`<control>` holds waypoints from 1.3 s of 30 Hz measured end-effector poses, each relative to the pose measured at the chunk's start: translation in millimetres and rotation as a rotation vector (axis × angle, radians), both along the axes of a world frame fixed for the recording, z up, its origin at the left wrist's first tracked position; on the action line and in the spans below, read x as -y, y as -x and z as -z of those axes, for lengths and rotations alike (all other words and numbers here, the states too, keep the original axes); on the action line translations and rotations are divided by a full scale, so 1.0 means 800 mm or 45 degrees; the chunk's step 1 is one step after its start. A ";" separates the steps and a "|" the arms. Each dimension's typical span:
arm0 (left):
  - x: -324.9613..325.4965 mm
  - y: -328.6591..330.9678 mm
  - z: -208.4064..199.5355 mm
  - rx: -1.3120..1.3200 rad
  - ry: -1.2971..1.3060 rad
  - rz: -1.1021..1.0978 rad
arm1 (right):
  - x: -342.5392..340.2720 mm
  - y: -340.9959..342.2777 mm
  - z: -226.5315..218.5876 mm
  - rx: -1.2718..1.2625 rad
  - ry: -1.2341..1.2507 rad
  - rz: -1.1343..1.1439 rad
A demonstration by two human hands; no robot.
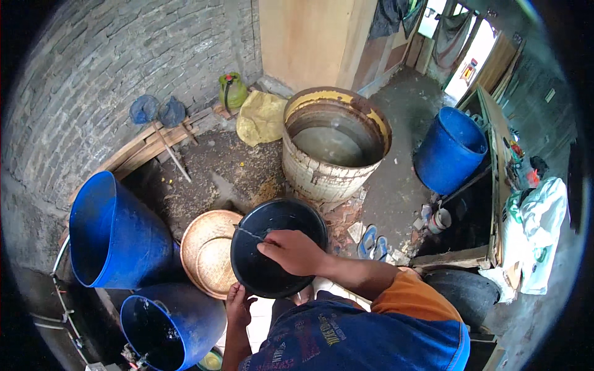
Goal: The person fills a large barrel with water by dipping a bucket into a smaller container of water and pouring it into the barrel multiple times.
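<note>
A round black basin (pixel 279 213) is tilted in front of my body. At its lower left edge my left hand (pixel 239 304) has its fingers closed around the rim. My right hand (pixel 291 252) is over the basin's inside, fingers closed. A thin, pale, twisted strand (pixel 250 233) runs from these fingers to the basin's left rim; its kind is unclear. Against the basin's left side lies a round woven bamboo tray (pixel 197 238), partly covered by the basin.
Two blue barrels (pixel 145 247) (pixel 201 315) stand left. Ahead is a large rusty drum (pixel 322 179) holding cloudy liquid, near a yellow sack (pixel 260 117) and green gas cylinder (pixel 232 91). Another blue barrel (pixel 442 157), sandals (pixel 371 243) and a white plastic bag (pixel 544 229) are right.
</note>
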State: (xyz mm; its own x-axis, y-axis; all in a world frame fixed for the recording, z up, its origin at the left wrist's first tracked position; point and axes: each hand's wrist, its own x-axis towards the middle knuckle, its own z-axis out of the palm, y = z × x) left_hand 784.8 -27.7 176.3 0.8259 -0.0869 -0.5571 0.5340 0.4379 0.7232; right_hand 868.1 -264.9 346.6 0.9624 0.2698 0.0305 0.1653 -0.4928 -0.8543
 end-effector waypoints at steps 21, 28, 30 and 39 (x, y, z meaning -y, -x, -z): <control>0.142 -0.225 -0.167 0.585 0.199 0.040 | 0.174 -0.136 -0.082 -0.051 -0.427 0.459; 0.260 -0.284 -0.219 0.681 0.071 -0.006 | 0.287 -0.202 -0.073 0.086 -0.539 0.377; 0.295 -0.304 -0.227 0.721 -0.021 0.003 | 0.317 -0.219 -0.067 0.128 -0.558 0.417; 0.411 -0.384 -0.230 0.790 -0.396 0.054 | 0.400 -0.290 0.025 0.265 -0.800 0.599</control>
